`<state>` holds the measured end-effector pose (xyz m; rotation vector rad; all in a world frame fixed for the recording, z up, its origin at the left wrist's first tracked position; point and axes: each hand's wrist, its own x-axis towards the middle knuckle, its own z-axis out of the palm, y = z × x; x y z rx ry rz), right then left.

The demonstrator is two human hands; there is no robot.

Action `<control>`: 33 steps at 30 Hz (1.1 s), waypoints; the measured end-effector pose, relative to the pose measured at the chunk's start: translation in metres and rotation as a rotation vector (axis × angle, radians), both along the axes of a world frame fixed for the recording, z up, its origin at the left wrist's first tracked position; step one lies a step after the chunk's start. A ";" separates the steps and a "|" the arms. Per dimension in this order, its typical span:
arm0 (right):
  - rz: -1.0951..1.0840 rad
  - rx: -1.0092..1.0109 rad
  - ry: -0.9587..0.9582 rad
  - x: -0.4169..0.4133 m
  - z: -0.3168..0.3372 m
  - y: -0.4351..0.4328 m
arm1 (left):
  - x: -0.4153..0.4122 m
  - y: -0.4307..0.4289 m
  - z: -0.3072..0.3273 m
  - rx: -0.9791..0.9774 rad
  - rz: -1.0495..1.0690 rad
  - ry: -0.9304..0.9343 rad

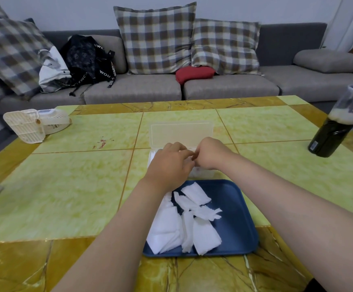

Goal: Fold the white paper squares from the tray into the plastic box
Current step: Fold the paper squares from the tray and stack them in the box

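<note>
A clear plastic box (203,173) stands on the table just beyond the blue tray (234,207), with its lid (181,133) raised at the back. White paper shows inside the box at its left edge (153,155). My left hand (168,165) and my right hand (210,153) hover together over the box, backs up, fingers curled down and fingertips meeting. Whatever lies under the fingers is hidden. Several white paper squares (196,193) lie loose and overlapping in the tray, some crumpled, beneath my left forearm.
A dark bottle (335,131) stands at the table's right edge. A cream-coloured plastic device (36,125) lies at the far left. Behind the table is a grey sofa with checked cushions, a black backpack (87,57) and a red pouch (194,73).
</note>
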<state>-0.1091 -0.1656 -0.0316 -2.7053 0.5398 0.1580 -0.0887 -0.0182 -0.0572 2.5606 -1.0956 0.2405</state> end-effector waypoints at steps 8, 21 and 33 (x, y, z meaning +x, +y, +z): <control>0.117 0.058 -0.222 -0.023 0.010 -0.012 | -0.005 0.007 0.008 -0.008 0.005 0.049; 0.130 -0.158 0.200 -0.081 0.008 0.026 | -0.048 0.034 0.026 0.073 0.089 0.443; 0.151 0.419 -0.021 -0.084 0.003 0.011 | -0.041 0.040 0.024 -0.003 0.087 0.639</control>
